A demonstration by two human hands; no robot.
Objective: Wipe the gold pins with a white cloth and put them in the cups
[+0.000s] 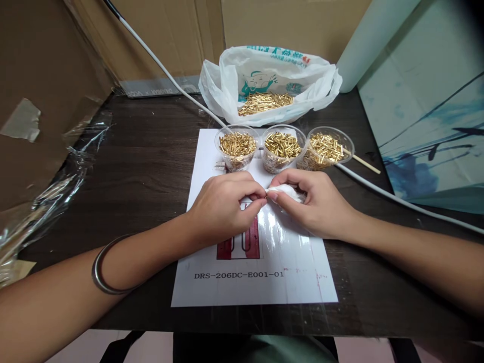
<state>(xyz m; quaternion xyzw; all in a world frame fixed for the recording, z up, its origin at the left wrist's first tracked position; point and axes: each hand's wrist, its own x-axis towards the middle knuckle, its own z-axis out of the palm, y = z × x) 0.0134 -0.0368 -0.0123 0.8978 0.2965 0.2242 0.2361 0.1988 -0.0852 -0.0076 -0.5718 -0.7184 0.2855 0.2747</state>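
My left hand (234, 201) is closed in a pinch over the paper sheet, its thumb and forefinger meeting my right fingertips. Whatever it pinches is too small and hidden to make out. In my right hand (315, 199) is a crumpled white tissue (289, 191), gripped between thumb and fingers and partly covered by them. Just beyond the hands stand three see-through plastic cups holding small brass-coloured pins: a left cup (238, 160), a middle cup (282, 164) and a right cup (312, 159), which leans. Beneath the hands lies a printed white sheet (242, 290) with a red-and-white drawing.
Behind the cups sits an opened white plastic bag (219, 91) with many more brass pins (266, 103). A wooden stick (365, 162) pokes out by the right cup. A white cable (162, 68) crosses the dark table (143, 146). Cardboard (162, 40) stands behind.
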